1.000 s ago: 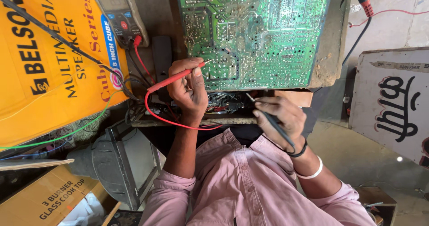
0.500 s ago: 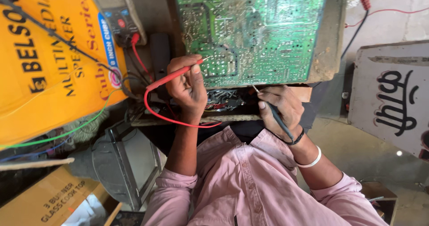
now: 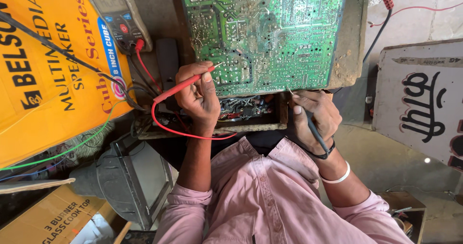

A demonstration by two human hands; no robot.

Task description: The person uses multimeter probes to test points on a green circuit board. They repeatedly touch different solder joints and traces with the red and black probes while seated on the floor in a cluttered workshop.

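The green circuit board [image 3: 263, 34] stands at twelve o'clock, solder side out, inside a grimy frame [image 3: 354, 41]. The left hand [image 3: 197, 97] is clenched round a red probe [image 3: 185, 83], its tip touching the board's lower left edge. At three o'clock from it, the right hand [image 3: 316, 116] grips a black probe [image 3: 313, 128] at the board's bottom edge. A multimeter [image 3: 118, 12] lies at ten o'clock on a yellow carton [image 3: 43, 80].

Bright, even daylight — sharp throughout, soft shadows under the bench, perhaps slight stretching at the edges.
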